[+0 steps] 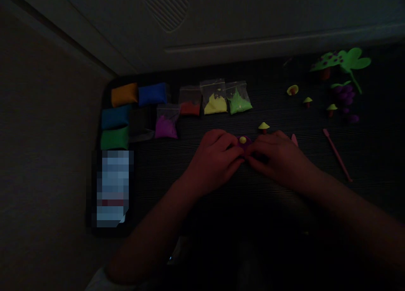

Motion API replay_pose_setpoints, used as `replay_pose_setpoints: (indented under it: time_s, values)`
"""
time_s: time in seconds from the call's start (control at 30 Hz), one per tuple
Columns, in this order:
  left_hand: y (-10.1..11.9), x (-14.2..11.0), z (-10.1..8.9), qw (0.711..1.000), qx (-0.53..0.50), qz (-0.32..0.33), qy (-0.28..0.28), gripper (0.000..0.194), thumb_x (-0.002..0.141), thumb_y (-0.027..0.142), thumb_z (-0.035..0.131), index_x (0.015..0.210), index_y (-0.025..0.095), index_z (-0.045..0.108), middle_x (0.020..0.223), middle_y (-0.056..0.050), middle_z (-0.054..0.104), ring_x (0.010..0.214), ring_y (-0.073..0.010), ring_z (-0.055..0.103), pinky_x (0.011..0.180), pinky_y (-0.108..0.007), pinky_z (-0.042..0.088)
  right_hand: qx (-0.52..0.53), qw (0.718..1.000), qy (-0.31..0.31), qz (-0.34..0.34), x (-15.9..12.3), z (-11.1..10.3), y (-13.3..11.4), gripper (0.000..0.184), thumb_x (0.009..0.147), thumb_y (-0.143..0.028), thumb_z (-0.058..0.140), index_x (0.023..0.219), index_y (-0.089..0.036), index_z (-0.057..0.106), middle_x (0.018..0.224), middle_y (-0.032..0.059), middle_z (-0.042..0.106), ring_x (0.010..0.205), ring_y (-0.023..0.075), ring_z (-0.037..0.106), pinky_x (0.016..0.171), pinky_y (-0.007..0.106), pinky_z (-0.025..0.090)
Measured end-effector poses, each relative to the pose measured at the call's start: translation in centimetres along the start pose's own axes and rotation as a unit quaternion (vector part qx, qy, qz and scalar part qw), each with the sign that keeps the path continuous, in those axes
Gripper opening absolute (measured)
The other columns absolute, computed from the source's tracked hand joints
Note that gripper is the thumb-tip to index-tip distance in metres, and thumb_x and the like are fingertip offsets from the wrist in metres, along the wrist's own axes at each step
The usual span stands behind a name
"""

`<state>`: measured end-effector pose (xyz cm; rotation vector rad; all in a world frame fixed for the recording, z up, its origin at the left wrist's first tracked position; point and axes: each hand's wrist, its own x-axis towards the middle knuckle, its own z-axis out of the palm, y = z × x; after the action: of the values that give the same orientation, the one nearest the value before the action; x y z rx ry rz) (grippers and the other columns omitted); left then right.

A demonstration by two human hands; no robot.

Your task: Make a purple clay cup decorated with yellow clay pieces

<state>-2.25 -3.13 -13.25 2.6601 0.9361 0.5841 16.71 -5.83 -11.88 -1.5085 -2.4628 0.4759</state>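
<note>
In the dim head view, a purple clay piece (244, 146) with a small yellow ball (242, 140) on it lies between my hands. My left hand (218, 158) pinches its left side with bent fingers. From the right, my right hand (274, 158) closes thumb and fingers on its other edge. Just beyond the right fingers stands a little clay mushroom (263, 127) with a yellow cap. A pink tool tip (294, 140) shows from behind the right hand, the remainder hidden.
Bags of coloured clay, such as yellow (215, 104) and magenta (166, 127), lie back left. A blurred-out bright screen (113, 187) is at the left. Far right are a pink modelling tool (338, 156), more mushrooms (307, 102), purple clay grapes (344, 93) and a green clay leaf (356, 60).
</note>
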Motion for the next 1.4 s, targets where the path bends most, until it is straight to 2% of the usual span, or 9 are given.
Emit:
replay_pose_setpoints:
  time_s: [0.1,0.23,0.33,0.6,0.93,1.4]
  values:
    - [-0.2,-0.1,0.2,1.0,0.01,0.003,0.007,0.014,0.084,0.024,0.052,0.089,0.021,0.064,0.091,-0.002,0.059,0.092,-0.0176,0.043,0.085,-0.033,0.038,0.0,1.0,0.003,-0.003,0.0,0.0,0.0,0.012,0.081,-0.026,0.052,0.085,-0.021,0.062,0.079,0.0018,0.061,0.073,0.0176,0.052,0.069,0.031,0.029]
    - [-0.4,-0.1,0.3,0.999,0.024,0.01,0.019,0.014,0.084,0.025,0.052,0.09,0.023,0.065,0.087,-0.001,0.057,0.089,-0.0168,0.043,0.082,-0.032,0.038,0.011,0.999,-0.048,-0.007,-0.1,-0.4,0.5,0.017,0.083,-0.028,0.049,0.092,-0.021,0.062,0.083,0.0028,0.061,0.08,0.0182,0.054,0.073,0.032,0.03]
    - [-0.4,-0.1,0.1,1.0,0.025,-0.001,0.009,0.014,0.084,0.025,0.052,0.089,0.023,0.065,0.088,-0.002,0.056,0.088,-0.0171,0.043,0.082,-0.032,0.037,0.001,0.998,-0.06,0.002,-0.1,-0.5,0.7,0.018,0.084,-0.028,0.048,0.091,-0.022,0.063,0.082,0.0028,0.061,0.08,0.0184,0.054,0.073,0.033,0.03]
    - [-0.3,-0.1,0.2,1.0,0.013,0.008,0.012,0.013,0.083,0.025,0.054,0.09,0.022,0.065,0.09,-0.002,0.058,0.092,-0.0173,0.043,0.086,-0.033,0.037,-0.002,0.999,-0.03,-0.017,0.0,0.0,0.4,0.017,0.084,-0.028,0.048,0.087,-0.02,0.062,0.081,0.0025,0.061,0.078,0.0181,0.054,0.072,0.032,0.031]
    - [-0.3,-0.1,0.0,1.0,0.016,0.001,0.0,0.014,0.083,0.024,0.053,0.092,0.022,0.064,0.092,-0.002,0.057,0.092,-0.0179,0.044,0.085,-0.034,0.037,0.027,0.998,-0.057,-0.012,0.0,-0.4,1.1,0.016,0.084,-0.025,0.048,0.091,-0.022,0.062,0.084,0.0029,0.062,0.082,0.0178,0.055,0.074,0.032,0.031]
    - [-0.2,-0.1,0.4,1.0,0.008,0.006,0.008,0.014,0.084,0.024,0.052,0.09,0.022,0.064,0.09,-0.002,0.058,0.092,-0.0175,0.044,0.086,-0.033,0.038,0.022,0.998,-0.046,-0.025,0.2,-0.6,1.5,0.015,0.083,-0.025,0.05,0.092,-0.022,0.063,0.087,0.0028,0.063,0.085,0.0186,0.056,0.074,0.033,0.031]
